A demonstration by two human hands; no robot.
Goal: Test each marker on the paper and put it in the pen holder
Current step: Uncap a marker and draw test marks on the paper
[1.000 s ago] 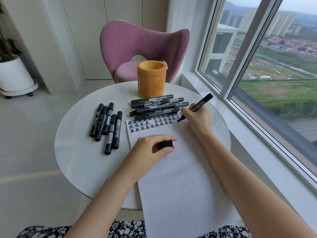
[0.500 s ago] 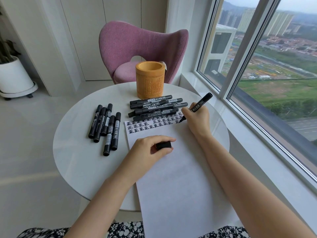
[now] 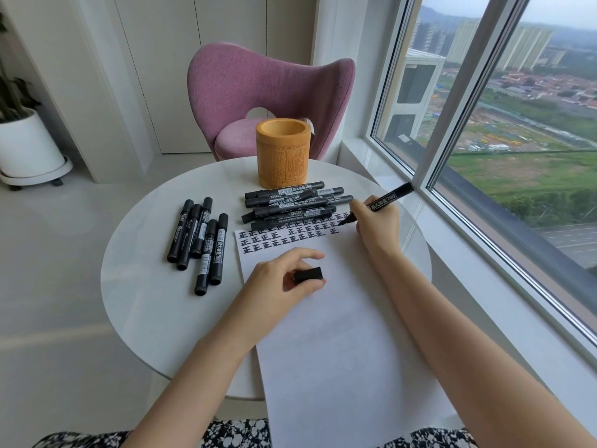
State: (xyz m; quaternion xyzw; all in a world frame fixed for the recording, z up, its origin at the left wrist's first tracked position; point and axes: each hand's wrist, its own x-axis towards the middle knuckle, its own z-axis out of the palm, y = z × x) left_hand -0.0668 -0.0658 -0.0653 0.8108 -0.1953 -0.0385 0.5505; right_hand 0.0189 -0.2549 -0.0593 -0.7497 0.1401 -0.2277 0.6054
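Capped markers: five lying on bench, left of paper.
Left hand: fingers pinching black cap, resting on paper.
Pen holder: standing upright just behind marker pile.
Right hand: fingers gripping uncapped marker, tip touching paper beside written characters.

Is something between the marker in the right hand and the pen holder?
A low pile of capped markers lies on the table between the marker in the right hand and the pen holder. Above the pile nothing visible blocks the way, and the holder's mouth is open.
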